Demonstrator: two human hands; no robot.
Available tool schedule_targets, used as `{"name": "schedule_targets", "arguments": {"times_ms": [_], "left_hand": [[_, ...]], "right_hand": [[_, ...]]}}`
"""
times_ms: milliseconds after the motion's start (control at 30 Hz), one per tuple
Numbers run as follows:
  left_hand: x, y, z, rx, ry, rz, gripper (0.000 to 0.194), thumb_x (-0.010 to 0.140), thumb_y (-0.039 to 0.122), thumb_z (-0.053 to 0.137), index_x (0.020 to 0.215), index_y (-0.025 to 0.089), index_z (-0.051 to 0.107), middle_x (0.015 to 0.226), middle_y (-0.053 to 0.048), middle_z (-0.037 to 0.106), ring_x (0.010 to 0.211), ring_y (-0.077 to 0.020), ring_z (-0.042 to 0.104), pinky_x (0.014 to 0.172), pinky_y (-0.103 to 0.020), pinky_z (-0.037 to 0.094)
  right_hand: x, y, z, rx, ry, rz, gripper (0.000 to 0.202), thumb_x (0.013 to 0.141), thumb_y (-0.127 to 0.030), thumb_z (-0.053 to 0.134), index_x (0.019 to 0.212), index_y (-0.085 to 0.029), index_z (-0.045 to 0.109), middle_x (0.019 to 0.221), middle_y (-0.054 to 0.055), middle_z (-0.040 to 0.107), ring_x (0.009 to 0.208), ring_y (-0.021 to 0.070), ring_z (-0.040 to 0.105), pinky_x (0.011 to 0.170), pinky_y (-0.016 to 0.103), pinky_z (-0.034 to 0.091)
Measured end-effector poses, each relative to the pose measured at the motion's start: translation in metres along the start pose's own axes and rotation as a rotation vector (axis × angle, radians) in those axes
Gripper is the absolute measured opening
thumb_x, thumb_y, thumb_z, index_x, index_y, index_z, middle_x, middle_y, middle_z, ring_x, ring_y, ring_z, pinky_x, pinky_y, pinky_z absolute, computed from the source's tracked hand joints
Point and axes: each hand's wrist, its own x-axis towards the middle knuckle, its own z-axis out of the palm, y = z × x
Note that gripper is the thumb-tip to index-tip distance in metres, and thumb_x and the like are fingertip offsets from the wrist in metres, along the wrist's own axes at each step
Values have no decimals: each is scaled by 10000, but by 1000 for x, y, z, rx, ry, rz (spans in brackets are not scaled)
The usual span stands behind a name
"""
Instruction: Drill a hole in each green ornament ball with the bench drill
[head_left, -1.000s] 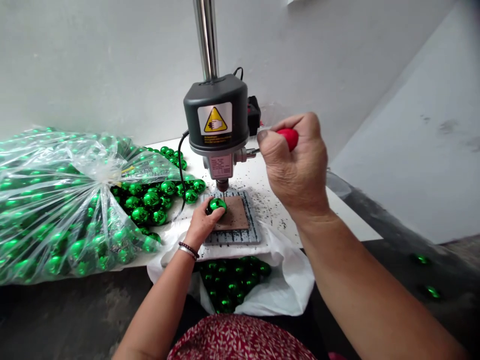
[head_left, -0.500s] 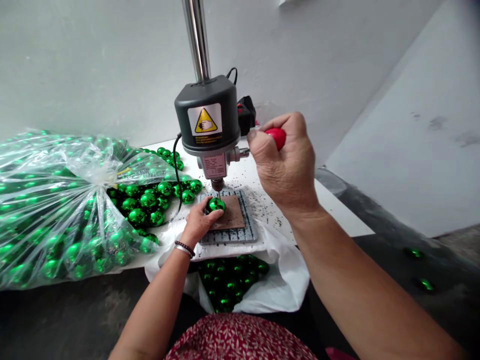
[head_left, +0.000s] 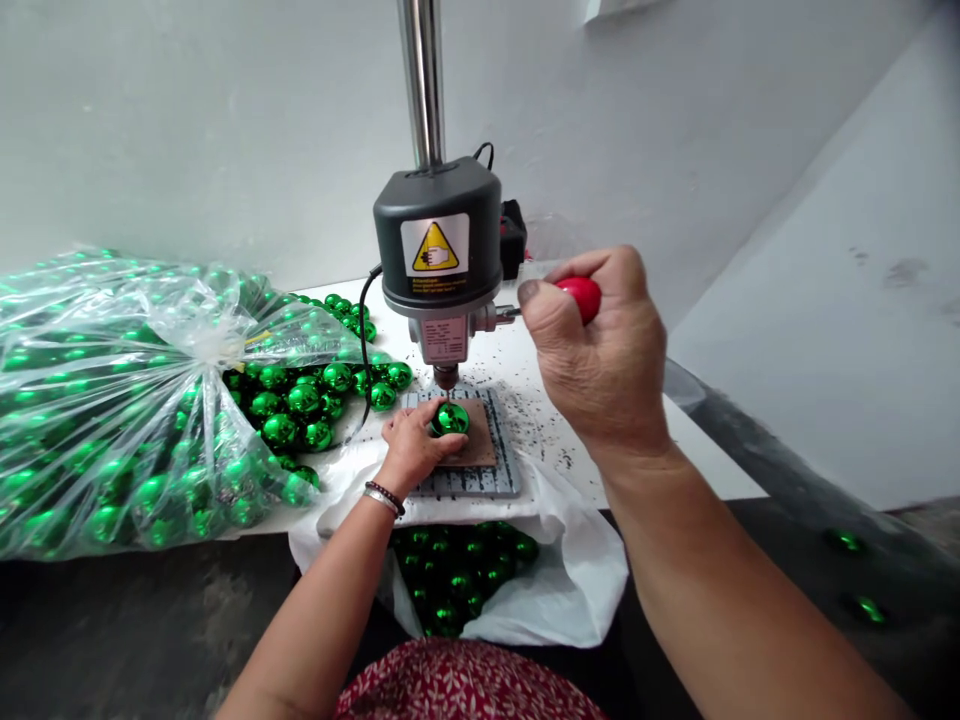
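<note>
L hand [head_left: 411, 446] fingers curled round green ball [head_left: 451, 418], pinning it on brown pad [head_left: 475, 450] atop ribbed base plate [head_left: 501, 478], right under drill chuck [head_left: 445, 376]. R hand [head_left: 600, 350] fist closed tight on red lever knob [head_left: 581, 296] beside grey drill head [head_left: 439, 245]. Clear bag of green balls [head_left: 120, 400] on counter [head_left: 525, 350] at L; white bag w/ more balls [head_left: 465, 575] just below counter edge.

White table [head_left: 525, 360], clear bag of green balls [head_left: 112, 400], loose green balls [head_left: 307, 400], drill base [head_left: 502, 470]
</note>
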Motion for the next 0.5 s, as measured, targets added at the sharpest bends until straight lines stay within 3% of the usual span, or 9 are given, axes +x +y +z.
{"name": "schedule_targets", "arguments": {"times_ms": [333, 500], "left_hand": [[-3, -5, 6, -10, 25, -11, 513, 676, 358, 870, 1174, 295, 764, 1050, -47, 745, 1199, -330, 561, 1143, -468, 338], [-2, -6, 8, 29, 23, -20, 559, 681, 373, 875, 1221, 302, 748, 1113, -65, 750, 1223, -336, 556, 1146, -481, 317]], "right_hand": [[-8, 1, -6, -68, 20, -26, 183, 849, -406, 562, 826, -233, 509, 747, -23, 573, 648, 86, 503, 643, 250, 457], [-15, 3, -5, -111, 32, -38, 166, 849, -395, 522, 814, -240, 476, 723, -26, 571, 641, 91, 513, 640, 251, 447]]}}
